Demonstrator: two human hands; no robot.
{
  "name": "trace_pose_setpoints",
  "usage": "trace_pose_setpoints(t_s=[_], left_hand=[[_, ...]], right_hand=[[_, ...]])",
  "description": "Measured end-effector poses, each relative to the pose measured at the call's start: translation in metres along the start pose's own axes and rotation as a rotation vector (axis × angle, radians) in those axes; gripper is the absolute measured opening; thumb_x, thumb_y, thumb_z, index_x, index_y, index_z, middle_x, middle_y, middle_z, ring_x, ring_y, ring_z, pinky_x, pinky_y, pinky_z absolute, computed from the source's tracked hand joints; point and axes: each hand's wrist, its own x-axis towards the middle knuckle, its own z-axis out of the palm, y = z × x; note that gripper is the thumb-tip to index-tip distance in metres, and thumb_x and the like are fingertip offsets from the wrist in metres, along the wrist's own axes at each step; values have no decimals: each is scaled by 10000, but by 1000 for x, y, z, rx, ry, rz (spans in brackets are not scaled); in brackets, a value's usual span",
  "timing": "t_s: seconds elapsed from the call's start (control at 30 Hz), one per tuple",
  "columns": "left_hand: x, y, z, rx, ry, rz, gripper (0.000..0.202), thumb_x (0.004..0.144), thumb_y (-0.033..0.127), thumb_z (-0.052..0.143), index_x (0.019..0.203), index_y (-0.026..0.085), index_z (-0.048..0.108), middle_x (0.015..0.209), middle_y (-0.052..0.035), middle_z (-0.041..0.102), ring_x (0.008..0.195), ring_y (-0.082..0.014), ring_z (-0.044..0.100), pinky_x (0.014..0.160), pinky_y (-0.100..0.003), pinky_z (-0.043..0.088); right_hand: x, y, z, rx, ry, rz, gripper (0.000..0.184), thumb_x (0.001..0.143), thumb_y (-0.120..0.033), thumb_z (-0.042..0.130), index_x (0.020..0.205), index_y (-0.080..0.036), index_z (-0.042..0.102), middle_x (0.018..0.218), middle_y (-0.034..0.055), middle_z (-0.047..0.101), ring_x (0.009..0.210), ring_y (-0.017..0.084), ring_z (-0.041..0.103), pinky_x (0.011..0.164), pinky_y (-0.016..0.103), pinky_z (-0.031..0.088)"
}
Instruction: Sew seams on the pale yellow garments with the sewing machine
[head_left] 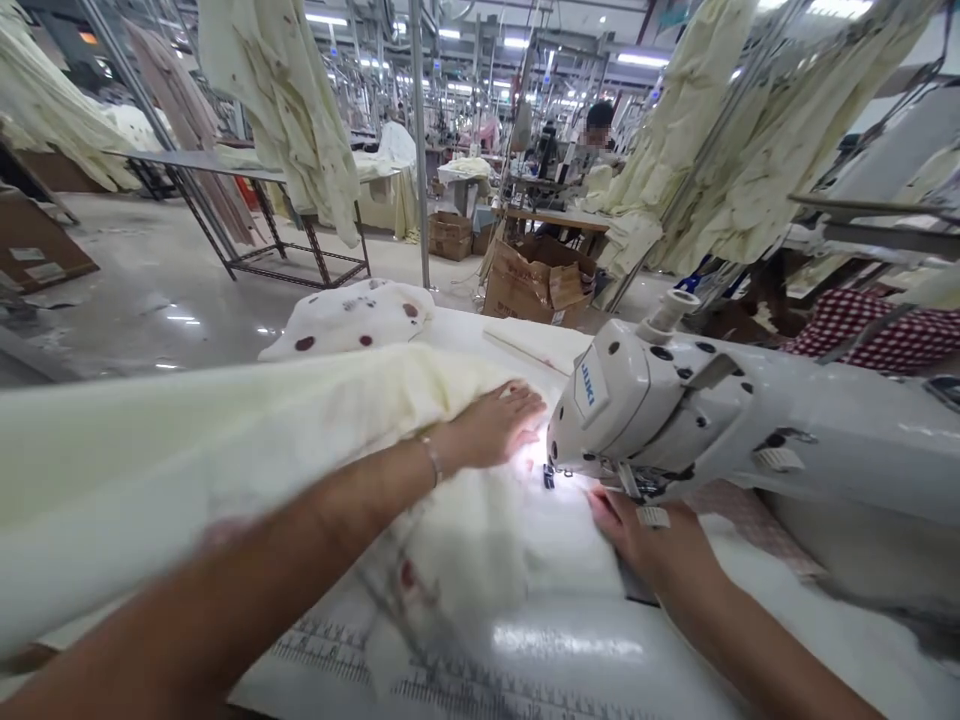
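Left hand point(495, 425): laid flat, palm down, fingers spread, on the cream fabric point(225, 450) just left of the needle area point(551, 475); nothing is gripped. The cloth appears to be pressed smooth and steadied there.
Right hand point(645, 535): rested on the cloth under the arm of the sewing machine point(675, 410), fingers pointed at the needle. The fingertips are washed out by the lamp glare, so it cannot be told whether an edge is pinched.
Hands together: kept apart, one on each side of the needle, so the fabric seems to be held taut between them.
Cream fabric: draped in a long fold from the lower left across the table point(562, 640), its end brought under the machine head.
Table: a printed ruler scale point(450, 690) is seen along the near edge.
Behind: a spotted fabric pile point(352, 315) is left at the far end of the table, and a cardboard box point(536, 280) is stood on the floor.
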Motion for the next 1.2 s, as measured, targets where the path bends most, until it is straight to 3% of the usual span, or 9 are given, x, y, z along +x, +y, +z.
trace_pose_setpoints(t_s=[0.1, 0.2, 0.27, 0.37, 0.57, 0.77, 0.87, 1.07, 1.2], left_hand=[[8, 6, -11, -13, 36, -124, 190, 851, 136, 434, 1019, 117, 520, 1161, -122, 523, 1156, -234, 425, 1048, -403, 306], [-24, 53, -18, -50, 104, -310, 237, 815, 66, 374, 1014, 117, 492, 1022, -123, 536, 972, -226, 497, 840, -393, 460], [-56, 88, -17, -167, 79, -298, 255, 776, 180, 498, 1030, 163, 482, 988, -83, 525, 907, -218, 491, 776, -368, 484], [-90, 112, -7, -142, -1, -158, 329, 720, 112, 515, 1042, 175, 489, 1028, -85, 503, 910, -236, 468, 779, -402, 464], [-95, 91, -1, -252, 166, -161, 278, 789, -22, 327, 855, 162, 524, 883, -38, 518, 783, -156, 457, 681, -285, 420], [-89, 96, -8, -302, 243, -200, 89, 830, 154, 446, 767, 157, 509, 802, -32, 514, 741, -158, 458, 640, -290, 383], [-88, 95, -1, -151, 306, -181, 219, 858, 254, 492, 660, 163, 476, 703, -9, 514, 674, -154, 435, 611, -299, 336], [-88, 97, 15, 25, 236, -57, 109, 868, 199, 477, 765, 168, 495, 713, 4, 539, 682, -161, 443, 689, -332, 348], [-92, 100, 17, -5, 219, -74, 129, 846, 240, 534, 777, 165, 456, 738, 8, 547, 714, -156, 482, 774, -362, 358]], right_hand=[[-4, 1, -2, 24, 10, -70, 200, 884, -224, 422, 873, -213, 621, 837, 79, 655, 753, 221, 606, 616, 338, 456], [-10, -16, -7, 127, -41, -221, 187, 873, -213, 485, 1027, -220, 590, 996, 57, 642, 857, 188, 593, 689, 319, 468], [-12, -27, -9, 220, -81, -267, 177, 871, -199, 496, 1025, -185, 582, 978, 65, 628, 881, 189, 567, 722, 331, 458], [-10, -35, -8, 286, -120, -257, 149, 873, -205, 501, 985, -158, 588, 926, 75, 603, 862, 192, 534, 703, 332, 434], [-12, -31, -11, 352, -156, -240, 158, 860, -176, 507, 1003, -181, 574, 912, 53, 592, 816, 177, 517, 692, 332, 384], [-4, -34, -20, 445, -219, -174, 173, 866, -124, 407, 958, -172, 546, 826, 37, 614, 738, 151, 537, 656, 306, 381], [-3, -37, -18, 396, -193, -201, 118, 869, -174, 442, 892, -186, 557, 770, 24, 603, 694, 154, 524, 620, 295, 371], [-5, -39, -13, 338, -79, -184, 173, 860, -200, 520, 1030, -171, 525, 809, 28, 625, 706, 159, 541, 618, 289, 359], [-3, -40, -14, 365, -37, -288, 66, 849, -155, 526, 885, -174, 578, 758, 14, 615, 664, 133, 499, 604, 280, 320]])
